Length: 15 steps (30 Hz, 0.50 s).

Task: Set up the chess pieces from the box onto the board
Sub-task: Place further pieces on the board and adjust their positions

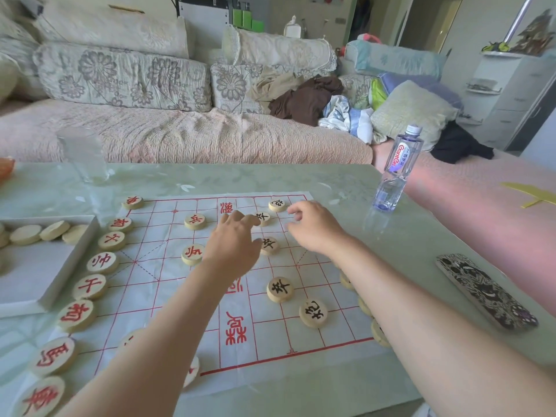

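A white paper board (186, 299) with red grid lines lies on the table. Round wooden pieces with red characters line its left edge, such as one piece (102, 262). Two red pieces (195, 221) stand inside the grid. Black-lettered pieces (279, 289) sit on the right half, and more lie under my right forearm. My left hand (233, 245) hovers palm down over the board's middle, its fingertips at a black piece (262, 217). My right hand (313, 225) is beside it with fingers loosely curled and nothing visible in it. The white box (51, 284) at left holds several face-down pieces (25, 234).
A plastic water bottle (397, 170) stands at the table's far right. A patterned phone (484, 291) lies at the right edge. A clear glass (82, 155) stands at the far left. A sofa with cushions and clothes runs behind the table.
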Each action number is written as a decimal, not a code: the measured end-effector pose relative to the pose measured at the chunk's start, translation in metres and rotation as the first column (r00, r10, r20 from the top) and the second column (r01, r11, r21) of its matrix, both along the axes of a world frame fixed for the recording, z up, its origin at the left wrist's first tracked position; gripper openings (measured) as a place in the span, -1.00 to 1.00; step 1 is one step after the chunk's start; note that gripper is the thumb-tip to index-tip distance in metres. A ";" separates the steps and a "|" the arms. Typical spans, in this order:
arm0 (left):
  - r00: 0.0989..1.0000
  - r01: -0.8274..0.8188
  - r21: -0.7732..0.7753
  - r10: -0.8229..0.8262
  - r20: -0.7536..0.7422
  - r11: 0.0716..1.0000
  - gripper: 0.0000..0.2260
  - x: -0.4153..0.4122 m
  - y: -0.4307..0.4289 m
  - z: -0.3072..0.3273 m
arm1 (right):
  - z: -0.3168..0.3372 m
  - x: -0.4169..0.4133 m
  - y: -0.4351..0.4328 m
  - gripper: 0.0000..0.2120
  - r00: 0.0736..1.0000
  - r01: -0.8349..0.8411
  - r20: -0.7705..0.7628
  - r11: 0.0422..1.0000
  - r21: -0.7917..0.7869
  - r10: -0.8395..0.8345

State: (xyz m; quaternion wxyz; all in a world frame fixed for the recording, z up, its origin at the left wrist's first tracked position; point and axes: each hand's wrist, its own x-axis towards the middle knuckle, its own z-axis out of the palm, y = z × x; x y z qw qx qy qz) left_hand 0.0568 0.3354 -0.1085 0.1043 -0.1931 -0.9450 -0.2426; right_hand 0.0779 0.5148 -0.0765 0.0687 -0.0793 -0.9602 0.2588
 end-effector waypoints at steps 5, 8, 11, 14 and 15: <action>0.997 -0.082 0.029 0.083 -0.008 0.996 -0.71 0.007 -0.061 0.016 | 0.010 0.006 -0.065 -0.66 0.982 -0.187 -0.030 0.982 -0.007 0.187; 0.991 -0.132 0.027 0.133 -0.007 0.991 -0.73 0.011 -0.108 0.023 | 0.013 0.007 -0.105 -0.66 0.958 -0.285 -0.042 0.958 -0.027 0.283; 0.980 -0.199 0.020 0.199 0.025 0.980 -0.75 0.014 -0.157 0.022 | 0.014 0.008 -0.145 -0.65 0.933 -0.359 -0.031 0.931 -0.061 0.358; 0.965 -0.259 0.029 0.258 0.035 0.965 -0.79 0.016 -0.201 0.018 | 0.011 0.002 -0.186 -0.69 0.913 -0.408 -0.022 0.910 -0.073 0.408; 0.961 -0.277 0.024 0.276 0.028 0.961 -0.80 0.017 -0.214 0.017 | 0.011 -0.001 -0.201 -0.70 0.905 -0.425 -0.012 0.903 -0.068 0.425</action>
